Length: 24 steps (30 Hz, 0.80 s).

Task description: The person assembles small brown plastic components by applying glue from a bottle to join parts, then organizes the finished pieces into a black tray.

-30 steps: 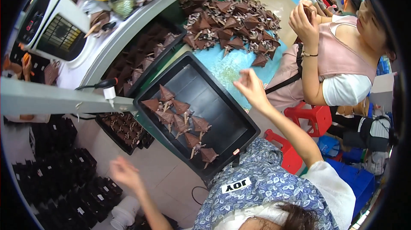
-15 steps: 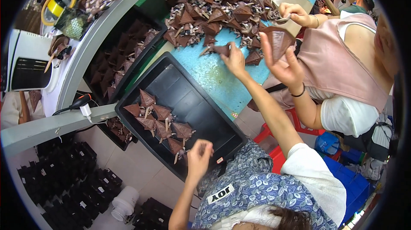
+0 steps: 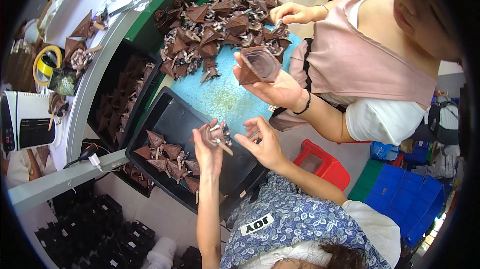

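Note:
My left hand [image 3: 207,155] is raised above the black tray [image 3: 232,169], closed round a small figurine [image 3: 216,135]. The figurine has a brown pointed part and pale and black bits, with a tan stick jutting out to the right. Beside it, my right hand [image 3: 264,145] has its fingers bent and apart, with nothing between them. Several similar brown, pyramid-topped figurines [image 3: 172,153] lie in the left half of the tray. Beyond the tray a large heap of such figurines [image 3: 215,29] covers the far part of the blue mat [image 3: 215,94].
At the right a co-worker's hand [image 3: 287,91] holds a hollow brown pyramid piece [image 3: 260,65] over the mat; the other hand [image 3: 297,13] touches the heap. A second filled black bin [image 3: 122,99], a grey metal rail [image 3: 65,181] and a red stool [image 3: 325,164] stand around.
My right hand has come back from the mat toward the tray and is now free. My left hand has risen from the tray and holds a figurine. The co-worker's pyramid piece has turned, showing its hollow side.

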Available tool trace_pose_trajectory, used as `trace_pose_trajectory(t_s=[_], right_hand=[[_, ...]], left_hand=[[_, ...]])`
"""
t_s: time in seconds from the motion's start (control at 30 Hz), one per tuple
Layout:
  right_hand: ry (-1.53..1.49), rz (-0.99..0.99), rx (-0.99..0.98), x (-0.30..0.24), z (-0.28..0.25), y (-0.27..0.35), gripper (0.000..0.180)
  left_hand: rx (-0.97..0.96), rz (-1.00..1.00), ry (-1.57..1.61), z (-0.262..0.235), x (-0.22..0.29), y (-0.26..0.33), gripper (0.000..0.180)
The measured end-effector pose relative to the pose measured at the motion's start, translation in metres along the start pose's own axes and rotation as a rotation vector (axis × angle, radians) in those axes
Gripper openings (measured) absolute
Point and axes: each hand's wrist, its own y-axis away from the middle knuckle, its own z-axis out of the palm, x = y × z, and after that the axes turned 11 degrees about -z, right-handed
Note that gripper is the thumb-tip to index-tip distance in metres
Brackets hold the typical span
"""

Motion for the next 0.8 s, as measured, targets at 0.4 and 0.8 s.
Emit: trace_pose_trajectory(t_s=[0.4, 0.8], right_hand=[[0.021, -0.255, -0.039, -0.062, -0.039, -0.001, 0.026], [-0.159, -0.18, -0.556, -0.043, -0.046, -0.008, 0.048]], left_hand=[[-0.023, -0.154, 0.293, 0.011, -0.009, 0.038, 0.049], [-0.04, 0.095, 0.351, 0.054, -0.013, 0.057, 0.035]])
